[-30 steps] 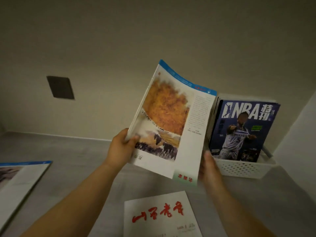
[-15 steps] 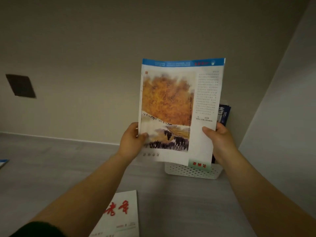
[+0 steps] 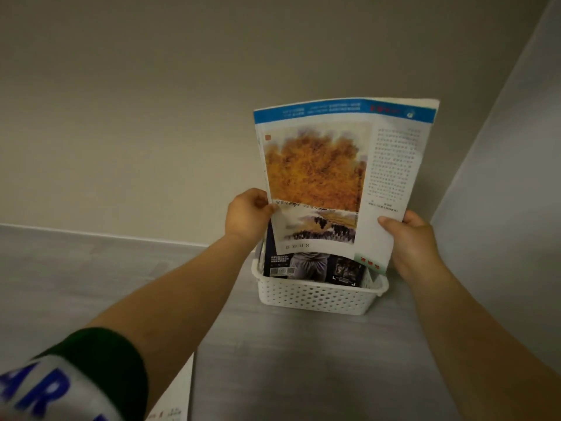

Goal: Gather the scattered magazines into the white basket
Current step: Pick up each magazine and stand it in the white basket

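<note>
Obs: held magazine [image 3: 343,183] hides the upper part of the dark magazine [image 3: 312,267] in the basket [image 3: 315,296], and the basket's back wall. Fingers of left hand [image 3: 247,214] and right hand [image 3: 409,241] are behind the pages. Text column too blurred to read. Sleeve [image 3: 60,384], lower left: blurred, cut by frame edge. White magazine [image 3: 173,402], bottom edge: mostly cut off.

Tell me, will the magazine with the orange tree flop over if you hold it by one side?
Probably floppy: the magazine is thin, and its top right corner curls back. Likely light too, since the left hand and right hand hold it upright just by pinching its side edges.
</note>
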`<state>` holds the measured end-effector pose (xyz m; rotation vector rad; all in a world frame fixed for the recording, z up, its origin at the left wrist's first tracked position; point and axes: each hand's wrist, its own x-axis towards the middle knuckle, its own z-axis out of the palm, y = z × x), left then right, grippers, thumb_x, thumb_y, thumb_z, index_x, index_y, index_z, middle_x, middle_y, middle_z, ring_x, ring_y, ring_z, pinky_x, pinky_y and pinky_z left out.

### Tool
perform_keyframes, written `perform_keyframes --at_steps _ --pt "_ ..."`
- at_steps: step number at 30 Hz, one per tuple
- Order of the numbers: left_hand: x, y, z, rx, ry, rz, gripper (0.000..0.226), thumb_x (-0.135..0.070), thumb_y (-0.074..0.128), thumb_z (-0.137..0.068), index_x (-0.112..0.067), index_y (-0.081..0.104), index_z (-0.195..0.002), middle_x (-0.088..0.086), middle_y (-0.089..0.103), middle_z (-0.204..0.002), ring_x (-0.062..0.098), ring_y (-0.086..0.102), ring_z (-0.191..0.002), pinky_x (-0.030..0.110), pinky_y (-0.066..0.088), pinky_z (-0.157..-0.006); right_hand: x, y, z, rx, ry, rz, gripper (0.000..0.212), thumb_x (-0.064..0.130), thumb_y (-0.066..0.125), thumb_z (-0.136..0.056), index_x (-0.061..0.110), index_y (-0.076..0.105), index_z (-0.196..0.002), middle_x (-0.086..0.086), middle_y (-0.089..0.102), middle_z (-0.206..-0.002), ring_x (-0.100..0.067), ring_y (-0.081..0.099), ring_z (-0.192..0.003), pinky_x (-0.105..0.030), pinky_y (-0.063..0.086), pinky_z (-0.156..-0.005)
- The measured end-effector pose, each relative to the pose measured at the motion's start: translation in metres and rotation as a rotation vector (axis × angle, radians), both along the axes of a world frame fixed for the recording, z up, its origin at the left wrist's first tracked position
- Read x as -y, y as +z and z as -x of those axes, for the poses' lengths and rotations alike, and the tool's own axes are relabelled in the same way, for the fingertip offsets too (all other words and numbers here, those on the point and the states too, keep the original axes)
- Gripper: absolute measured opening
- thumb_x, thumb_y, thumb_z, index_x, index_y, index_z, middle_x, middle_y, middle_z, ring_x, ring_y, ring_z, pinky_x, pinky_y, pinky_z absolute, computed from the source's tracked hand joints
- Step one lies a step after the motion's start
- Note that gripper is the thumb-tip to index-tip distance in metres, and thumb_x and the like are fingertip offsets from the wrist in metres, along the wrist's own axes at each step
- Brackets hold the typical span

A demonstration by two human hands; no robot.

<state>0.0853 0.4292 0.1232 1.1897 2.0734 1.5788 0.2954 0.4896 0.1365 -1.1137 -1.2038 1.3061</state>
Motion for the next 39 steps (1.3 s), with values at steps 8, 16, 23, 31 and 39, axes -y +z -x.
perform_keyframes --at_steps 8,16,23,31,39 --pt "-0.011 -0.042 0.006 -0.166 0.071 0.111 0.011 -0.008 0.063 -0.077 -0.002 0.067 -0.086 0.012 0.065 -0.106 0.023 0.059 -0.090 0.014 0.039 -0.070 -0.028 -0.051 0.007 0.096 0.022 0.149 0.033 -0.006 0.046 -0.086 0.000 0.052 -0.118 -0.017 0.054 -0.130 -0.023 0.051 -0.100 -0.034 0.041 -0.084" --pt "-0.018 -0.052 0.012 -0.096 0.107 0.223 0.014 -0.011 0.060 -0.080 -0.005 0.064 -0.092 0.012 0.067 -0.102 0.017 0.052 -0.078 0.023 0.039 -0.070 -0.040 -0.060 0.030 0.311 -0.109 -0.052 0.030 -0.006 0.046 -0.085 0.001 0.049 -0.114 -0.018 0.057 -0.125 -0.033 0.054 -0.112 -0.028 0.042 -0.081" --pt "-0.022 -0.038 0.012 -0.363 0.100 0.447 0.023 -0.027 0.053 -0.086 -0.008 0.062 -0.076 0.008 0.059 -0.069 0.027 0.051 -0.069 0.030 0.037 -0.060 -0.035 -0.064 0.028 0.450 -0.138 -0.190 0.050 -0.009 0.045 -0.082 -0.001 0.032 -0.130 -0.019 0.042 -0.136 -0.033 0.043 -0.125 -0.051 0.040 -0.103" --pt "0.033 -0.049 0.010 -0.173 0.103 0.196 0.023 -0.026 0.055 -0.085 -0.010 0.061 -0.101 0.008 0.067 -0.103 0.021 0.060 -0.091 0.025 0.040 -0.073 0.000 -0.053 0.009 0.505 -0.112 -0.212 0.061 0.001 0.047 -0.088 0.012 0.020 -0.141 -0.009 0.023 -0.151 -0.023 0.029 -0.134 -0.020 0.027 -0.098" --pt "0.182 -0.074 0.024 -0.140 -0.025 0.191 0.013 -0.018 0.060 -0.083 -0.012 0.065 -0.093 -0.001 0.063 -0.095 0.010 0.053 -0.089 0.017 0.034 -0.079 0.126 -0.084 0.012 0.570 0.042 -0.230 0.055 -0.003 0.051 -0.083 0.013 0.037 -0.134 -0.011 0.037 -0.142 -0.027 0.036 -0.129 -0.031 0.034 -0.100"
